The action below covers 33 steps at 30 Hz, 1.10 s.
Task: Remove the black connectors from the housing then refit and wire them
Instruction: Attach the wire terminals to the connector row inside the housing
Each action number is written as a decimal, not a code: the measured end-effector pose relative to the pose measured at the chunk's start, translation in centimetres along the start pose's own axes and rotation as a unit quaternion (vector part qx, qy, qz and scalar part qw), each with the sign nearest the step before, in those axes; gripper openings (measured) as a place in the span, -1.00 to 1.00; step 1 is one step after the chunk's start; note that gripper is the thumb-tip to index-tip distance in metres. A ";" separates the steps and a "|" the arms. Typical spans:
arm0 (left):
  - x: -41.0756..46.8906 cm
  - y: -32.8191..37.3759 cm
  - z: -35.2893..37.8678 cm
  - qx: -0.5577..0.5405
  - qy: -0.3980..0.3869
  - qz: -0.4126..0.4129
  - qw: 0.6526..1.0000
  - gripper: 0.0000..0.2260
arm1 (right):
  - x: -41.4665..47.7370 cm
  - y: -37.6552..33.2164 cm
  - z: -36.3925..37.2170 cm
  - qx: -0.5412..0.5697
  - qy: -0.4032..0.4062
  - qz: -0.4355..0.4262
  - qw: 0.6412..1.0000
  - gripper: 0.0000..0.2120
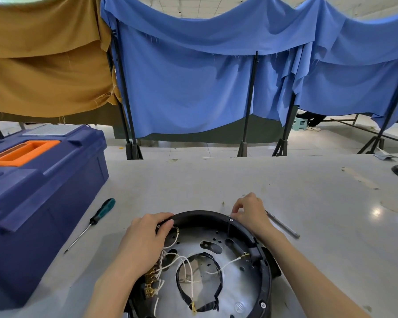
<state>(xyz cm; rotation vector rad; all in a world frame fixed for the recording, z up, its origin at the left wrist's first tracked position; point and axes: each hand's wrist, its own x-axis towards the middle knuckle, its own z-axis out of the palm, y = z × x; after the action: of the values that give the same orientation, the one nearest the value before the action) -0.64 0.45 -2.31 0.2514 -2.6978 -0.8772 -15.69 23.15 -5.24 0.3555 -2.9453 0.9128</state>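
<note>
- Round black housing (218,218) lies on the grey table (216,180) at 6 o'clock, white wires (182,260) inside.
- Left hand (145,239) grips its rim at 10 o'clock.
- Right hand (248,212) pinches the rim at 1 o'clock.
- Screwdriver (97,219) lies at 9 o'clock.

Black housing (265,278), white wires (177,257); navy toolbox (44,191); blue curtain (193,88).

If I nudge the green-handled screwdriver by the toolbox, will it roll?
Probably. The screwdriver lies free on the smooth table, and its rounded handle and thin shaft look apt to roll sideways. It seems stiff and light; nothing touches or blocks it.
</note>
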 end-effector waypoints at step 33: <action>-2.0 6.2 -4.2 -0.273 -0.034 0.054 0.960 -0.90 | -8.6 -8.4 -9.2 0.374 -0.150 -0.164 0.900 -0.95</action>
<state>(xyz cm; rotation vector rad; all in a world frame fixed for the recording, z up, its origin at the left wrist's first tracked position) 2.12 3.62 4.21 -0.0499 -2.3746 -1.5621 -5.68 23.41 6.10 1.0557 -2.4818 2.0408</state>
